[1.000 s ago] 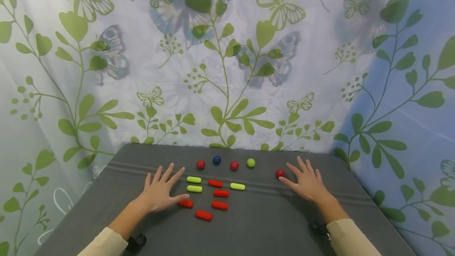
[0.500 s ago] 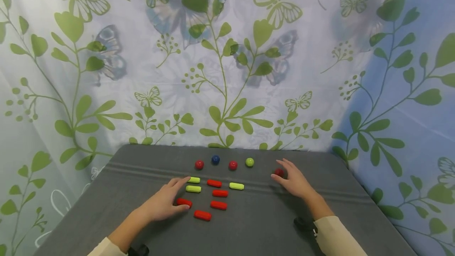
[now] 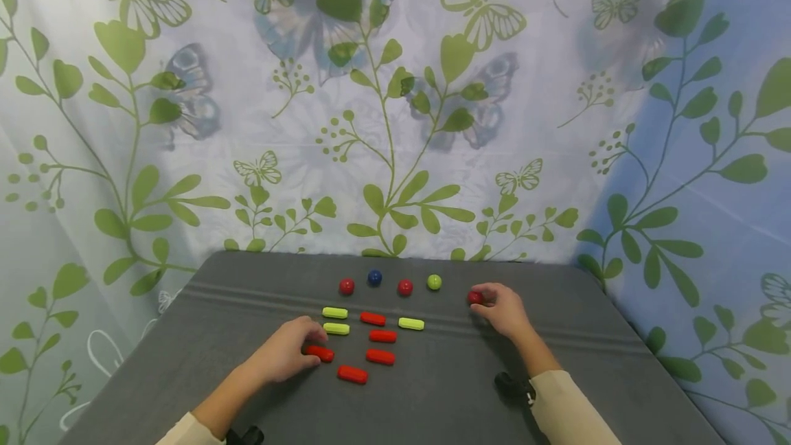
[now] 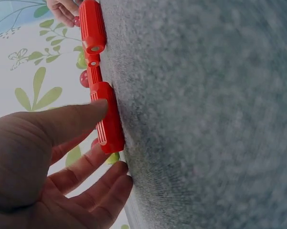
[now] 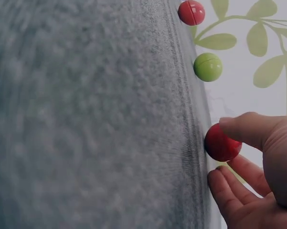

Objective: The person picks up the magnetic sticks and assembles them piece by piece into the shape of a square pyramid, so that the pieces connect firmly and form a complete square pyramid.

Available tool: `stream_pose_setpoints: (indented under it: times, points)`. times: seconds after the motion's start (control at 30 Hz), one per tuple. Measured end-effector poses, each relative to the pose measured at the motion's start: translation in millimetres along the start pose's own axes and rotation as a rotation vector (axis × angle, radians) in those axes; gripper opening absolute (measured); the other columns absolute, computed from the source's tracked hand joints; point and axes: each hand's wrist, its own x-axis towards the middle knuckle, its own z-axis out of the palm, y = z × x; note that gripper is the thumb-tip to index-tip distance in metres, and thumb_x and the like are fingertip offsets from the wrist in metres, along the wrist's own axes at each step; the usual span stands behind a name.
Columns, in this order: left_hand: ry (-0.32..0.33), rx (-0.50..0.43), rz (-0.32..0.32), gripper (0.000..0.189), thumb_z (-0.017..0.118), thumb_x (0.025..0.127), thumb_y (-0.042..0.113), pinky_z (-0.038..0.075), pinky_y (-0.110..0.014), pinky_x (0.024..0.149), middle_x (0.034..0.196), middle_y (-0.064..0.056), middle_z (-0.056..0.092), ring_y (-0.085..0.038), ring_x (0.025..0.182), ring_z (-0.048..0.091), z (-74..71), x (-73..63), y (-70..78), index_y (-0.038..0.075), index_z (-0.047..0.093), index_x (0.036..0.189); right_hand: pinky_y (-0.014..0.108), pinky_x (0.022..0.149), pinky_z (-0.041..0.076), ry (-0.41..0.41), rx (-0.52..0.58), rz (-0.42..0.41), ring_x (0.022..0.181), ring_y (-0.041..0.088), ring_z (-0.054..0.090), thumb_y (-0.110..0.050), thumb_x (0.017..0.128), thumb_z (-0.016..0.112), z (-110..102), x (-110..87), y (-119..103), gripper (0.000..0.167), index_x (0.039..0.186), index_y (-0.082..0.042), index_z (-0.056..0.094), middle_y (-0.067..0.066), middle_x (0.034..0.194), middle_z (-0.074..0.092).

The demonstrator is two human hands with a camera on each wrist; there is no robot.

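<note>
While both hands work at once, each has a red thing in its grasp, judging by the wrist views. Taking twelve o'clock as the far edge of the grey surface [image 3: 445,390], the red block [image 4: 113,131] lies at three o'clock from the left hand [image 3: 283,354], whose thumb is laid over it with the fingers curling round its far side; how firmly they press cannot be told. At ten o'clock from the right hand [image 3: 505,310] sits the red ball [image 5: 222,145], pinched between thumb and fingers. Both things appear to rest on the surface.

A good grasp calls for different handling on each side. The ball is likely to roll, so thumb and fingers should press evenly from opposite sides of its middle. The ridged block should give more purchase; holding it near its middle would keep it level. The left fingers need care around the nearest yellow block [image 3: 336,328] at one o'clock from it and the neighbouring red block [image 3: 352,374] at four, since a brush could shift either.
</note>
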Motion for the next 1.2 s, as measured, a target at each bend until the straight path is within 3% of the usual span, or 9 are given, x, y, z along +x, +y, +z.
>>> stream_pose_setpoints:
  times: [0.13, 0.5, 0.9, 1.2]
  points:
    - [-0.030, -0.016, -0.016, 0.024, 0.085, 0.080, 0.005, 0.055, -0.040, 0.082, 0.096, 0.003, 0.067, -0.017, 0.091, 0.064, -1.2, 2.8, -1.6, 0.014, 0.072, 0.098, 0.050, 0.090, 0.057, -0.001, -0.003, 0.022, 0.105, 0.032, 0.072, -0.012, 0.088, 0.081, 2.3, 3.2, 1.9, 0.032, 0.119, -0.007, 0.073, 0.017, 0.113, 0.076]
    - [-0.081, -0.044, -0.008, 0.023, 0.083, 0.081, 0.002, 0.054, -0.036, 0.078, 0.093, 0.007, 0.069, -0.011, 0.087, 0.062, -3.8, 7.0, -6.6, 0.017, 0.072, 0.094, 0.049, 0.090, 0.058, 0.008, 0.017, 0.079, 0.106, 0.032, 0.073, -0.014, 0.088, 0.081, 2.3, 5.5, 6.1, 0.031, 0.118, -0.008, 0.073, 0.016, 0.114, 0.076]
    - [-0.093, -0.074, 0.089, 0.021, 0.084, 0.082, 0.009, 0.052, -0.028, 0.075, 0.093, 0.007, 0.068, -0.007, 0.083, 0.060, -4.5, 7.9, -6.6, 0.015, 0.073, 0.099, 0.028, 0.077, 0.058, -0.064, 0.119, 0.096, 0.100, 0.023, 0.073, -0.017, 0.086, 0.084, -4.8, -15.6, 1.9, 0.035, 0.118, -0.009, 0.075, 0.014, 0.114, 0.076]
    - [-0.088, -0.131, 0.136, 0.019, 0.080, 0.087, 0.010, 0.051, -0.025, 0.073, 0.093, 0.008, 0.066, -0.004, 0.081, 0.057, 2.3, 15.2, 9.7, 0.017, 0.071, 0.101, 0.030, 0.078, 0.056, -0.122, 0.154, 0.127, 0.100, 0.021, 0.071, -0.022, 0.085, 0.085, -8.3, -37.6, -6.1, 0.033, 0.114, -0.011, 0.075, 0.009, 0.112, 0.076]
